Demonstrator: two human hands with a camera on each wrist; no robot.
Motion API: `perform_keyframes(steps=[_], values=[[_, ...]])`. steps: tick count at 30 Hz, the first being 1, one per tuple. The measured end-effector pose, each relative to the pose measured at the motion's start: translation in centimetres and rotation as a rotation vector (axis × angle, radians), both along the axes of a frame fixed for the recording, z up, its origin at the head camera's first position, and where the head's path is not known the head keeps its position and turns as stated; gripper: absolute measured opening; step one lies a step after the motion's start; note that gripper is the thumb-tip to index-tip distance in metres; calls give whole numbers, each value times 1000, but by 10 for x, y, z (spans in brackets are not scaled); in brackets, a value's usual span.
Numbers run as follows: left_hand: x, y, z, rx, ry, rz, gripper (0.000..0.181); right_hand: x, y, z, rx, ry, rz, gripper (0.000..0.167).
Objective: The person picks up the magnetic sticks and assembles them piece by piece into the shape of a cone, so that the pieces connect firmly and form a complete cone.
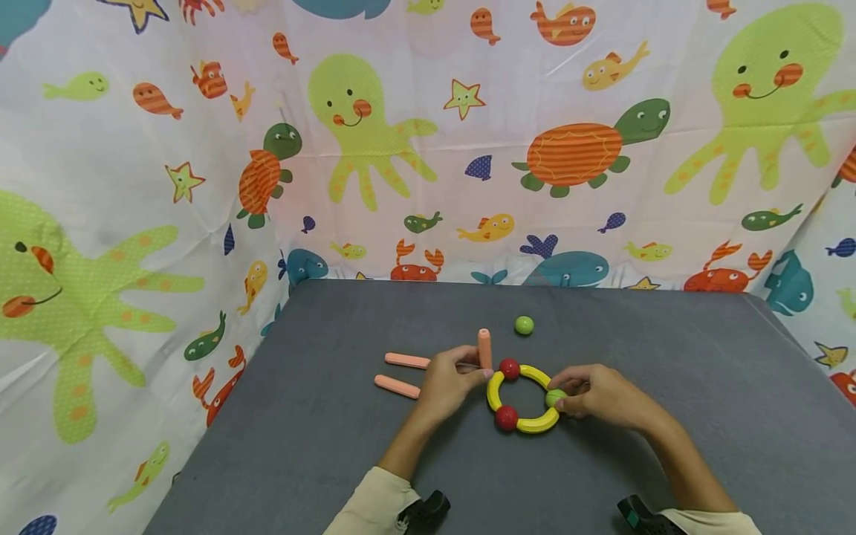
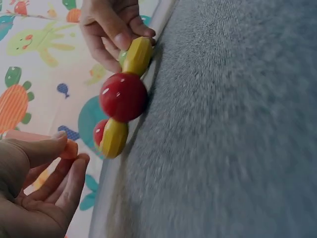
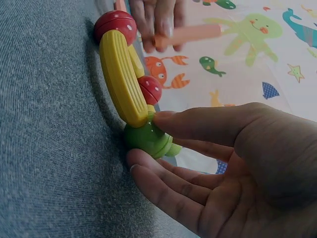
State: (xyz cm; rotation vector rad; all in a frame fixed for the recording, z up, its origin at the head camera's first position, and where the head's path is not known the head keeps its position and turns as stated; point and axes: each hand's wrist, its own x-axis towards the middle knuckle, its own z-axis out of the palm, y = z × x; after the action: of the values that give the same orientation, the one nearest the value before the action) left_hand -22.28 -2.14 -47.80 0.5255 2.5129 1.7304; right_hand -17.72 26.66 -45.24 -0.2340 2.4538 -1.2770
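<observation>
Between the fingertips of my left hand [image 1: 444, 383] a salmon-coloured stick [image 1: 484, 348] is pinched, standing roughly upright beside the ring's left side. In the left wrist view, the thumb and fingers close on the stick's orange lower end [image 2: 69, 150]. The ring lies on the table, made of yellow curved pieces [image 1: 537, 426], two red balls [image 1: 506, 418] and a green ball [image 1: 554, 398]. My right hand [image 1: 602, 397] grips the green ball at the ring's right side; the right wrist view shows the thumb on top of this ball [image 3: 146, 136] and fingers under it.
Two more salmon sticks [image 1: 397, 386] lie on the grey table [image 1: 321, 446] left of and partly behind the left hand. A loose green ball [image 1: 524, 325] sits beyond the ring. A sea-animal printed curtain [image 1: 414, 163] hangs behind and at the sides.
</observation>
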Motion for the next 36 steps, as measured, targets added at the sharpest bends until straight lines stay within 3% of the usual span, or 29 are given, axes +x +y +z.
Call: perform_keyframes(steps=[6,21,36], values=[[-8,19,-7,-46,111,5,27,0,0,0,-13,2,23,35],[-16,43,-4,-79,110,0,30,1,0,-1,-44,20,44,34],[-13,34,-3,-53,63,-37,31,1,1,-1,-29,34,60,35]])
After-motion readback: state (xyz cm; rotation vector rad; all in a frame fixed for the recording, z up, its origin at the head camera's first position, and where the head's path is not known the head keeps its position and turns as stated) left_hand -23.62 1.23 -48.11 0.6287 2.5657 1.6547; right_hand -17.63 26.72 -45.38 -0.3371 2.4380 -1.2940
